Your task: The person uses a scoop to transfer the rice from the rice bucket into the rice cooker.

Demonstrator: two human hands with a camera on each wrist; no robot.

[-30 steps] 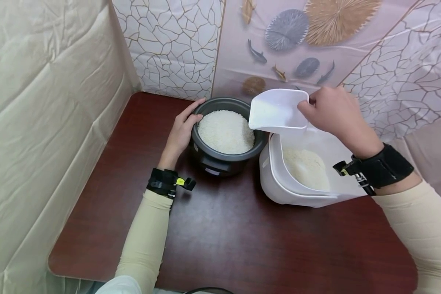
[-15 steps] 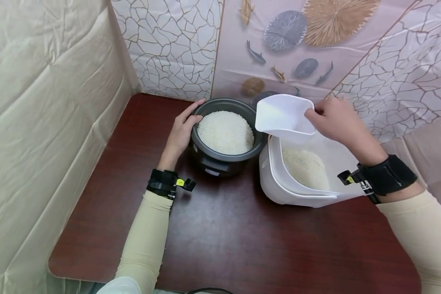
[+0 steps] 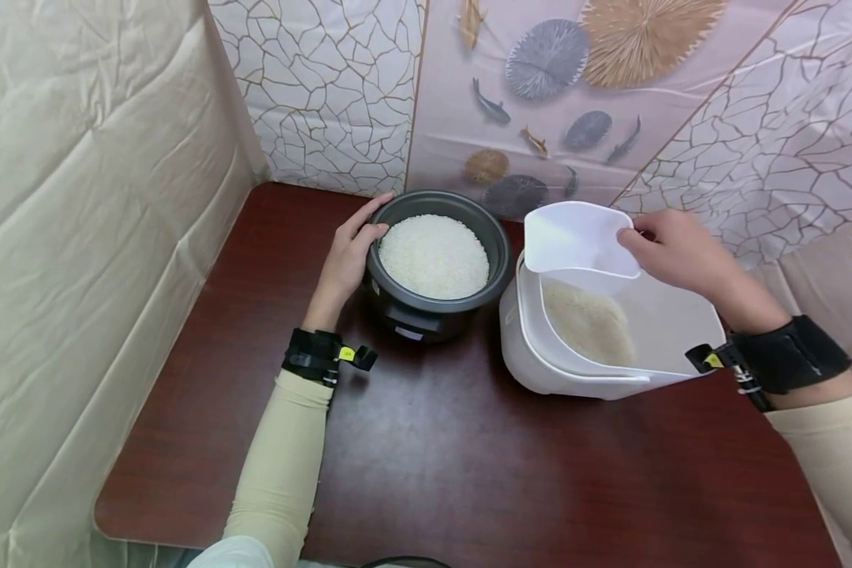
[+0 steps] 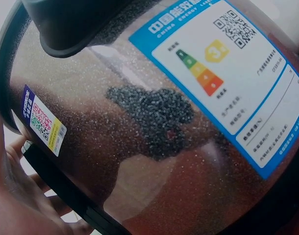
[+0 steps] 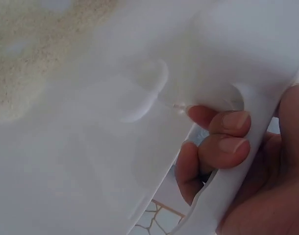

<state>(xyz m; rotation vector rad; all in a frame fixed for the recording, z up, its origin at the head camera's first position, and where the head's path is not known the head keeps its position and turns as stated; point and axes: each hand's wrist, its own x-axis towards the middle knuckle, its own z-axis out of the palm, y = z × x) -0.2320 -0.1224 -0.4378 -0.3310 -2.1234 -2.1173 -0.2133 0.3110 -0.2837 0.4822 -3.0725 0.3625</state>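
A dark rice cooker (image 3: 436,308) stands on the table, lid off, with white rice (image 3: 435,256) heaped in its pot. My left hand (image 3: 345,256) grips its left side, thumb at the rim; the left wrist view shows fingers (image 4: 51,198) around a side handle (image 4: 76,191). Over the near-left part of a white rice bin (image 3: 575,384), my right hand (image 3: 681,248) holds a white scoop (image 3: 578,237) by its handle. In the right wrist view the fingers (image 5: 225,147) curl around that handle. No rice shows in the scoop. Loose rice (image 3: 585,323) lies in the bin.
The bin stands close to the cooker's right side on a dark red-brown table (image 3: 454,457). A patterned wall covering (image 3: 326,95) rises behind, and a beige cloth (image 3: 92,260) hangs along the left edge. A dark cable (image 3: 405,559) shows at the table's front.
My right hand has moved the scoop right and down, from beside the cooker's rim to over the bin. The left hand and the cooker have stayed in place.
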